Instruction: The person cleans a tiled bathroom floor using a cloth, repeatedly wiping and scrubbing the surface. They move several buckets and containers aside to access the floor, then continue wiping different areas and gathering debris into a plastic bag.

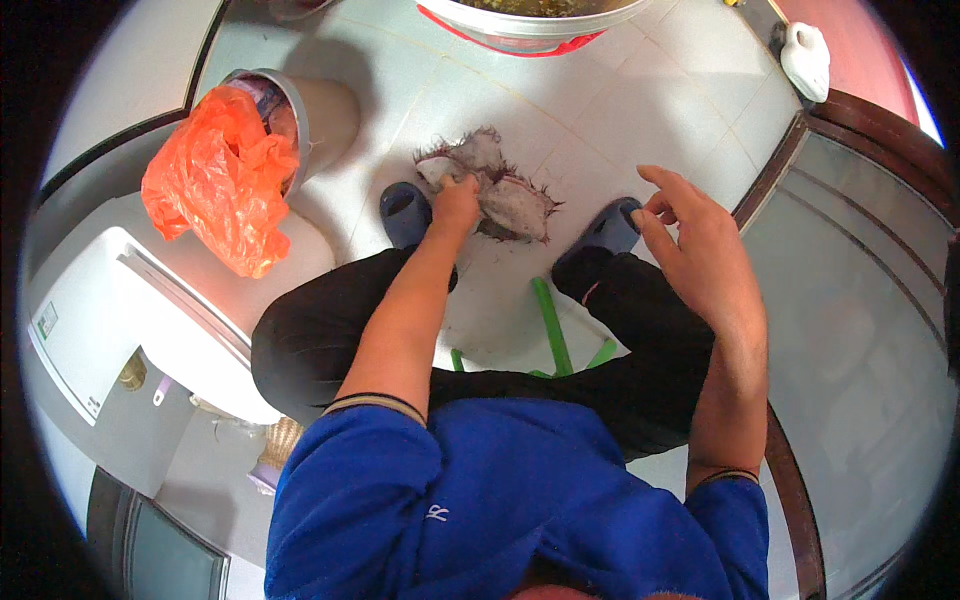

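Observation:
A frayed grey cloth pad (517,206) with dark, stringy edges lies on the tiled floor between my feet. My left hand (456,204) reaches down and grips its left part, the fingers pressed into the cloth. Held in the air near my right foot is my right hand (694,240), its fingers apart and slightly bent, with nothing in it. Below that hand is one dark blue slipper (613,225); the other slipper (405,214) is left of the pad.
A grey bin (330,112) with an orange plastic bag (217,180) stands at left, near a white appliance (180,300). A large tub (525,30) of murky contents is ahead. Green stool legs (553,330) show beneath me. At right are a glass door (847,300) and a white plastic jug (806,64).

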Available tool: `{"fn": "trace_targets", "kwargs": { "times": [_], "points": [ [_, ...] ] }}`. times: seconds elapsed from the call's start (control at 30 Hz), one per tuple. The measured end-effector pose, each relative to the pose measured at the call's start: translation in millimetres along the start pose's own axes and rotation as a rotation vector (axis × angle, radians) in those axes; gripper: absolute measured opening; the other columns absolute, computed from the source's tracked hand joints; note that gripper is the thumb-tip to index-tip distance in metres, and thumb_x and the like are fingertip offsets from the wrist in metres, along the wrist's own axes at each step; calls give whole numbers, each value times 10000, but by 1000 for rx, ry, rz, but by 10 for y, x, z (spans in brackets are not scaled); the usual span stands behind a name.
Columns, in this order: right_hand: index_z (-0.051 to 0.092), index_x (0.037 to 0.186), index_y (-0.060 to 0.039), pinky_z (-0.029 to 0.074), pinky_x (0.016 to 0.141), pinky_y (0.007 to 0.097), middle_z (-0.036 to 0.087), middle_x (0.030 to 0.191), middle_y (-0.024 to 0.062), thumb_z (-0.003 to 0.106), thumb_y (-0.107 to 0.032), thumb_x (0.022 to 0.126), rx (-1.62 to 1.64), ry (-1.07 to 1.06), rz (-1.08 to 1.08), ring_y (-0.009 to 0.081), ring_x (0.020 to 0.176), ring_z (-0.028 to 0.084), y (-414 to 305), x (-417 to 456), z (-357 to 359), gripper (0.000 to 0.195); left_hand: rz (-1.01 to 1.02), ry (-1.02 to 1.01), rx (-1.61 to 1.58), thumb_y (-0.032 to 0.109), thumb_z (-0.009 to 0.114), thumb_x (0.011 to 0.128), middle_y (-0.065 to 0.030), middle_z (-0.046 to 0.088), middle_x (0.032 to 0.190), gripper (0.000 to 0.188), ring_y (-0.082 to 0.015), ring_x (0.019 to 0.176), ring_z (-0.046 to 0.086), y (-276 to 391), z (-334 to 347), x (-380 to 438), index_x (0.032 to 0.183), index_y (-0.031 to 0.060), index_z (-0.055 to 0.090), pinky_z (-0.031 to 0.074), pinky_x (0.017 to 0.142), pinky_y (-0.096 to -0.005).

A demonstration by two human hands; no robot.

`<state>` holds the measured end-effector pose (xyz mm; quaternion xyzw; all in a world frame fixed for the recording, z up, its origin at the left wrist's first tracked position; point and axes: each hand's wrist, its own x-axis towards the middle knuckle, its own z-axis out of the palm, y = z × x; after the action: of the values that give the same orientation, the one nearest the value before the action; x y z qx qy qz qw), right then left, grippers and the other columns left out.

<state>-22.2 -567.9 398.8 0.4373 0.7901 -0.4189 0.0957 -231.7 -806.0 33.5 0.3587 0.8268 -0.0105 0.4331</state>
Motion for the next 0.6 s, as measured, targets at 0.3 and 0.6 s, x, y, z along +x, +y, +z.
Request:
{"fn": "trace_targets", "kwargs": {
  "times": [0.3,0.6],
  "points": [
    [623,1314,-39,530,827,475,704,963,174,692,-164,949,-32,111,-69,397,938,667,203,-54,-177,392,136,356,-70,290,718,925,-261,684,1120,340,-442,1032,680,332,-865,685,1217,158,603,548,879,-527],
    [626,1333,-54,533,838,473,708,971,156,708,-162,942,-1,131,44,390,936,678,447,-87,-344,413,49,202,209,400,850,821,-217,362,1584,831,-488,1391,418,1224,-613,875,1543,261,463,436,1071,-634]
  ]
}}
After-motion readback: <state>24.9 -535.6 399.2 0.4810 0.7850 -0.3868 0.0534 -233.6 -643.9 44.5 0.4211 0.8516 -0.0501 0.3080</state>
